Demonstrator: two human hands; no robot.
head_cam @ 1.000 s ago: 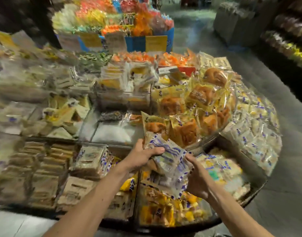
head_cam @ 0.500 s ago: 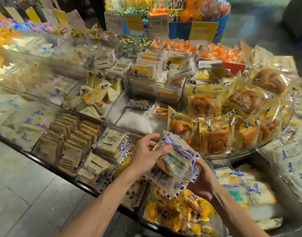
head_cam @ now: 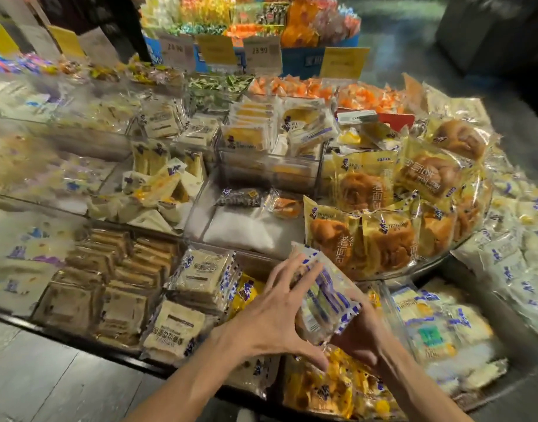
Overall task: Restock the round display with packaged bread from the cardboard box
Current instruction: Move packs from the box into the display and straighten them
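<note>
Mid-placement, a bread pack (head_cam: pixel 322 300) hangs over the display's (head_cam: pixel 79 339) near edge, left hand (head_cam: pixel 270 324) spread flat against it, right hand (head_cam: pixel 360 339) gripping beneath, a careful lowering into place likely next.

left hand (head_cam: pixel 270 315) fingers spread flat on a blue-and-white bread packet (head_cam: pixel 325 296), right hand (head_cam: pixel 362 339) gripping it from underneath, maybe a couple stacked tbh, golden bun bags (head_cam: pixel 383 239) just behind, round display (head_cam: pixel 79 341) packed full

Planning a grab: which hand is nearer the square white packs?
Left. Left hand is just right of the square white packs; right hand is farther right, under the held packet.
</note>
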